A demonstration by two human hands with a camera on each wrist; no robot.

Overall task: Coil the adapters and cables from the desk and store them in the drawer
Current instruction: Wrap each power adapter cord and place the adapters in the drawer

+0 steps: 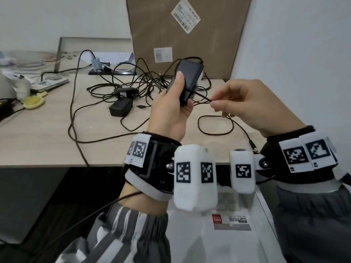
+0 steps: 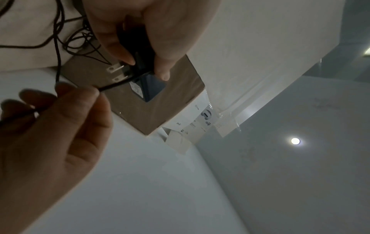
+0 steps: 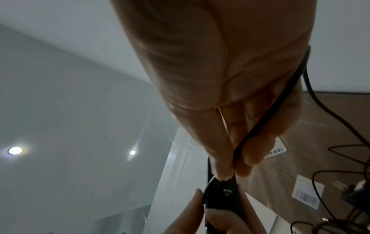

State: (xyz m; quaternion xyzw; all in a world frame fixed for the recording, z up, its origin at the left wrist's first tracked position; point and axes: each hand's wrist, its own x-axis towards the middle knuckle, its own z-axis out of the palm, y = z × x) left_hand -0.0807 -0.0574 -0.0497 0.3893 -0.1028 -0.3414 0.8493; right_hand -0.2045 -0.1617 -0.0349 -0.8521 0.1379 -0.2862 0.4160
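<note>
My left hand (image 1: 176, 103) grips a black power adapter (image 1: 187, 78) held up above the desk; its two metal prongs (image 2: 117, 72) show in the left wrist view. My right hand (image 1: 237, 103) pinches the adapter's thin black cable (image 1: 201, 96) between thumb and forefinger just right of the adapter, and the cable (image 3: 258, 126) runs on through the palm. The cable drops to a loop (image 1: 215, 124) on the desk. Two more black adapters (image 1: 121, 107) lie in a tangle of black cables (image 1: 144, 82) on the desk. The open drawer (image 1: 224, 234) is below my wrists.
A tall cardboard box (image 1: 186, 35) stands at the back against the wall. A power strip (image 1: 112, 72) with a plugged charger, a tablet (image 1: 47, 83), a white object and a yellow item (image 1: 32, 102) lie at the left. A sticker pack (image 1: 231, 222) lies in the drawer.
</note>
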